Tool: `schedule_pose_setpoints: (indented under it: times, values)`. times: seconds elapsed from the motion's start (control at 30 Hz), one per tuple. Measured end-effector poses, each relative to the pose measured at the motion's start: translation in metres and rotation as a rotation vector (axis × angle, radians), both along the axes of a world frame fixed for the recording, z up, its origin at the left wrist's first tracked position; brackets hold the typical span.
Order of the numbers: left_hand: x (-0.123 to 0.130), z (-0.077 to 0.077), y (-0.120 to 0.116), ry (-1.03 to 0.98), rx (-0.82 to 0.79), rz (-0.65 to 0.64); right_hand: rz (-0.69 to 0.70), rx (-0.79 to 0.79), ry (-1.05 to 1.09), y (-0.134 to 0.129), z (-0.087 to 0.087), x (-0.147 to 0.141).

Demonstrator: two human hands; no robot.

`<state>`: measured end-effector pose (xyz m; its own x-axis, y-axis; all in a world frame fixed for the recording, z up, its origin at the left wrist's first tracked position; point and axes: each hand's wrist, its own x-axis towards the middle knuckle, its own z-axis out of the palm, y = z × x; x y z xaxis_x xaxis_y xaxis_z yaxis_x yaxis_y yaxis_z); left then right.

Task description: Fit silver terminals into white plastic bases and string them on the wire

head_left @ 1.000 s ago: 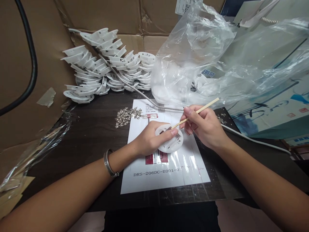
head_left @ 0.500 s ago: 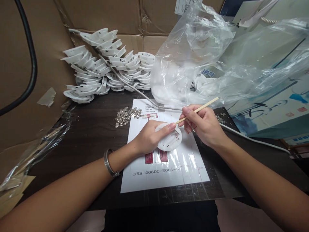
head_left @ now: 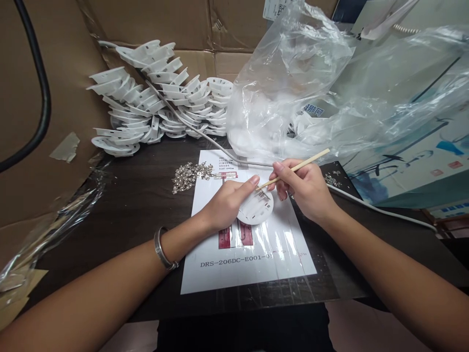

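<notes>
My left hand (head_left: 231, 201) is closed on the left edge of a round white plastic part (head_left: 259, 209), which has slots and small metal pieces in its face. A thin wooden stick (head_left: 311, 160), like a chopstick, is pinched in my right hand (head_left: 301, 187). The stick's lower tip touches or nearly touches the upper part of the disc, close to my left thumb. Beneath both hands lies a printed sheet (head_left: 234, 279) with red pictures. Small metal pieces (head_left: 188, 177) form a pile left of the sheet.
Stacks of white plastic parts (head_left: 141, 105) stand at the back left. A clear plastic bag (head_left: 271, 93) with more parts sits behind my right hand. A grey cable (head_left: 205, 135) crosses the dark table (head_left: 128, 205). More metal bits (head_left: 333, 180) lie at right.
The stick's tip has shifted slightly left and down across the disc. My left thumb has lifted and the disc is tilted differently, showing more of its face. The whole view has drifted a little.
</notes>
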<state>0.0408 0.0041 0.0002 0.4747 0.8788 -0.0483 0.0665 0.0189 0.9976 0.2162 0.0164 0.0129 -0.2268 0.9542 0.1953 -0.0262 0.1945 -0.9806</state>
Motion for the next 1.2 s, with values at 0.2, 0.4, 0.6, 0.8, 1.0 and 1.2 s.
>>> schedule_pose_setpoints:
  times: [0.2,0.4,0.6,0.8,1.0,1.2]
  values:
    - [-0.0009,-0.0017,0.002,-0.004,-0.061,0.035,0.001,-0.075,0.091,0.0045,-0.0049,0.0036]
    - [-0.0003,-0.0015,0.0003,-0.01,-0.012,0.013,-0.003,-0.044,0.049,0.0038,-0.0038,0.0024]
    - [-0.0002,-0.0004,0.0006,0.023,0.068,0.009,-0.012,0.014,-0.009,0.0022,-0.0024,0.002]
    - [-0.0002,0.0003,0.0008,0.031,0.049,0.013,-0.026,0.007,0.0,0.0019,-0.0041,0.0017]
    - [0.0002,-0.0017,0.0021,0.006,-0.025,0.047,-0.03,-0.006,0.09,0.0023,-0.005,0.0031]
    - [-0.0016,-0.0034,0.0027,-0.027,-0.05,0.061,-0.131,0.211,-0.044,-0.0027,-0.001,0.0034]
